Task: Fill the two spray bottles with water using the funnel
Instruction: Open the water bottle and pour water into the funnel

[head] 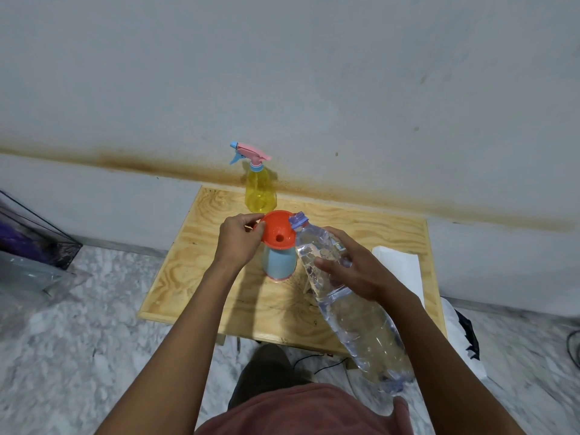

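Filling stage, first pour. The left hand (237,238) pinches the rim of the orange funnel (279,230), seated in the neck of the blue spray bottle (279,262) at the middle of the table (194,277). The right hand (354,271) grips a tilted clear water bottle (354,324), its open mouth touching the funnel rim; no stream is visible. The yellow spray bottle (260,191) stands at the far edge, trigger head on; its water level cannot be told. Neither bottle appears finished.
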Tool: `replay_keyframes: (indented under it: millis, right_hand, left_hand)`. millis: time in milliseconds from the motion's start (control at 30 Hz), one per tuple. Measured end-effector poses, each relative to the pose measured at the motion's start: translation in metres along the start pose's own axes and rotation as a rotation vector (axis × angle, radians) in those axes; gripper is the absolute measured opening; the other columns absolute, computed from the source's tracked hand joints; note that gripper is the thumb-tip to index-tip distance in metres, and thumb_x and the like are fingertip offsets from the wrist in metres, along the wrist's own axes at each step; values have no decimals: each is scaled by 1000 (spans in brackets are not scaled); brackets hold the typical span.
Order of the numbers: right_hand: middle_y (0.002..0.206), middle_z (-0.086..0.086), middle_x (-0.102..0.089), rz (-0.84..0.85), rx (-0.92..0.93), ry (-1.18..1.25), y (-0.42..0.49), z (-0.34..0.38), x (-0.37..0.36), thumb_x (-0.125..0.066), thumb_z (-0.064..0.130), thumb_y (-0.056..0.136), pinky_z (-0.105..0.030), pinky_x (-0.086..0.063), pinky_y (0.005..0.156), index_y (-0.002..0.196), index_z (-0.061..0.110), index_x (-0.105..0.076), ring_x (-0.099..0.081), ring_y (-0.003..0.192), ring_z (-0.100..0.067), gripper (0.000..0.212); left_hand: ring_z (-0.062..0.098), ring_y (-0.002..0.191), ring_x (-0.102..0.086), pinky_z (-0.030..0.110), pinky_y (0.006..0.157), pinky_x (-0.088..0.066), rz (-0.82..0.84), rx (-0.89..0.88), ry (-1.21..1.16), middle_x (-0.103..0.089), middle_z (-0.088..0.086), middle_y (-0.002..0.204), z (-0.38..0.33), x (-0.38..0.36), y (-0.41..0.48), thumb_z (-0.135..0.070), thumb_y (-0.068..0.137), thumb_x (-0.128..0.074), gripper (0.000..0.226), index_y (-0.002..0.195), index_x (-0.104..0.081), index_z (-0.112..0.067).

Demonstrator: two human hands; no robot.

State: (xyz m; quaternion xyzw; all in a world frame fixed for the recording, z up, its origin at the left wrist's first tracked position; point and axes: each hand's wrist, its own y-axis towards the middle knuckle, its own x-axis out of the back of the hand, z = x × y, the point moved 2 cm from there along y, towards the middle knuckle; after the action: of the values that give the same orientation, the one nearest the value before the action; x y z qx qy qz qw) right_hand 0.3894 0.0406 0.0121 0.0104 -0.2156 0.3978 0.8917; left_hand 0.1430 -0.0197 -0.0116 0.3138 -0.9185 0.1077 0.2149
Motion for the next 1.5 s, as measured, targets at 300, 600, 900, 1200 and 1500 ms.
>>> replay_keyframes:
  millis: [300,600,900,1200,1500]
  right_hand:
    - [113,12,-66,14,-2,-20,3,0,0,-68,52,86,-31,-56,77,143,37,-39,-67,84,0,66]
    - [108,11,-67,31,-4,16,2,10,2,-66,43,87,-25,-57,65,140,35,-40,-71,83,-6,60]
    - [119,3,-65,52,-28,31,5,11,3,-68,49,82,-26,-57,65,144,30,-40,-72,83,-8,71]
    - [122,5,-66,57,-29,-15,7,8,5,-67,49,86,-30,-60,75,143,33,-41,-72,92,-10,65]
    - [119,8,-66,59,-27,-8,9,7,2,-68,49,86,-29,-58,72,140,37,-43,-71,92,-9,60]
  left_hand:
    - [28,83,-71,40,81,-60,0,7,2,-72,4,92,3,-1,2,-16,92,-67,25,116,-73,-13]
    - [27,84,-71,41,84,-59,5,10,-8,-72,5,93,3,-1,2,-16,92,-67,26,117,-73,-12]
    - [30,84,-71,41,82,-59,2,14,-17,-72,5,92,3,-1,2,-16,92,-66,25,116,-73,-13]
    - [32,84,-71,42,81,-59,1,16,-27,-72,6,92,3,-2,3,-16,92,-66,24,114,-74,-13]
    - [30,83,-71,39,81,-59,1,15,-20,-72,4,91,5,-1,4,-17,92,-67,24,115,-74,-13]
